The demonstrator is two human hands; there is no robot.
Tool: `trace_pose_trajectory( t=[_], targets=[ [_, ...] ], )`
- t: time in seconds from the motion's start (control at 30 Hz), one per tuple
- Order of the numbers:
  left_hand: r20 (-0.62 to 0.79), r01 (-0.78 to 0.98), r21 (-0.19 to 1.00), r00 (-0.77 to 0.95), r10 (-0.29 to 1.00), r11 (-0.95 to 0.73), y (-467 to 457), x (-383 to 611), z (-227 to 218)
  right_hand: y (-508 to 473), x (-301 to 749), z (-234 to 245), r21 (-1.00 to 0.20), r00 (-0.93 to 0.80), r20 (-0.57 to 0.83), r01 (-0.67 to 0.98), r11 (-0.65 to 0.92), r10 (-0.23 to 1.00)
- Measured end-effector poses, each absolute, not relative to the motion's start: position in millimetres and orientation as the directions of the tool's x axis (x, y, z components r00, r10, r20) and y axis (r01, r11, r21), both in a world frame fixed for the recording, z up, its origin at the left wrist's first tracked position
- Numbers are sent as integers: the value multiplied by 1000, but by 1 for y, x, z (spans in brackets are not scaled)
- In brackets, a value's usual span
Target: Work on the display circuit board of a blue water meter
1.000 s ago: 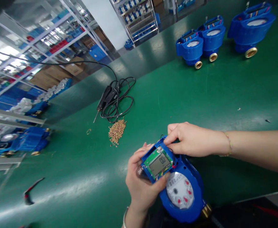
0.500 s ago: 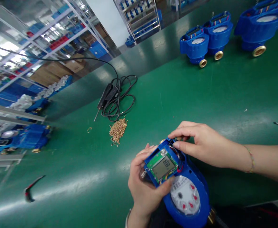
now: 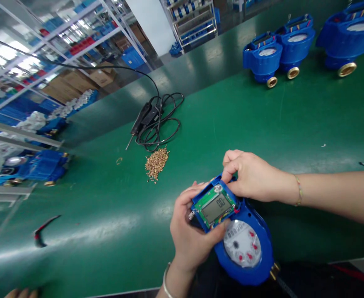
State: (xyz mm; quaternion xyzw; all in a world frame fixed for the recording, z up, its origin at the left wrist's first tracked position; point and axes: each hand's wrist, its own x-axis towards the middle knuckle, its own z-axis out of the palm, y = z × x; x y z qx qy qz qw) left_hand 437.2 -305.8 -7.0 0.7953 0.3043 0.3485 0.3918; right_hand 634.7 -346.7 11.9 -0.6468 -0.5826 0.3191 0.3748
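A blue water meter [image 3: 247,275] with a white round dial lies tilted at the near edge of the table. Its open compartment holds a green circuit board with a grey LCD display [image 3: 216,207]. My left hand [image 3: 189,231] is closed around the compartment's left side, the thumb pressing near the wires below the display. At the compartment's upper right edge, the fingers of my right hand [image 3: 247,176] are bent and pinched together. Whatever is between them is hidden. Red and yellow wires show beside the board.
Beyond the meter lie a pile of small brass screws [image 3: 157,163] and a black electric screwdriver [image 3: 141,120] with coiled cable. Several blue meters [image 3: 264,62] stand at the far right. A red-and-black tool [image 3: 40,234] lies left. Another person's fingertips [image 3: 22,294] show at the lower left.
My right hand has shifted left and curled its fingers more tightly at the compartment's edge, covering the wires there. The view has moved slightly. Another person's fingertips have appeared at lower left.
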Motion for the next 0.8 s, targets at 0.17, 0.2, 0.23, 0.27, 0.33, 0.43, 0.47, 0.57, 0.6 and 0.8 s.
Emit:
trace_pose_trajectory(
  t=[0.17, 0.2, 0.23, 0.27, 0.33, 0.43, 0.47, 0.57, 0.6, 0.8],
  targets=[
    [322, 240, 803, 596, 736, -546, -306, 443, -2, -352, 639, 13, -830, 188, 18, 551, -90, 982],
    [324, 242, 798, 600, 731, -552, -306, 444, -1, -352, 641, 13, -827, 172, 17, 556, -83, 985],
    [323, 243, 796, 604, 729, -554, -306, 445, 0, -353, 644, 14, -829, 141, 14, 556, -68, 990],
    [319, 244, 797, 608, 727, -553, -306, 445, 0, -353, 647, 14, -833, 98, 8, 551, -47, 995],
    [300, 248, 804, 614, 730, -540, -306, 447, 1, -353, 654, 15, -847, -10, -9, 532, -3, 1000],
    [271, 268, 813, 610, 744, -516, -307, 449, 3, -354, 670, 19, -867, -182, -41, 496, 56, 982],
    [265, 278, 812, 608, 749, -513, -308, 450, 3, -355, 676, 20, -873, -232, -48, 482, 72, 972],
    [258, 289, 814, 597, 759, -504, -309, 452, 3, -368, 688, 22, -905, -273, -55, 420, 67, 960],
    [261, 281, 820, 592, 762, -499, -310, 452, 2, -375, 689, 22, -918, -226, -57, 395, 38, 973],
    [289, 241, 839, 562, 775, -488, -313, 451, -3, -425, 657, 5, -897, 192, 123, 441, 26, 974]
  ],
)
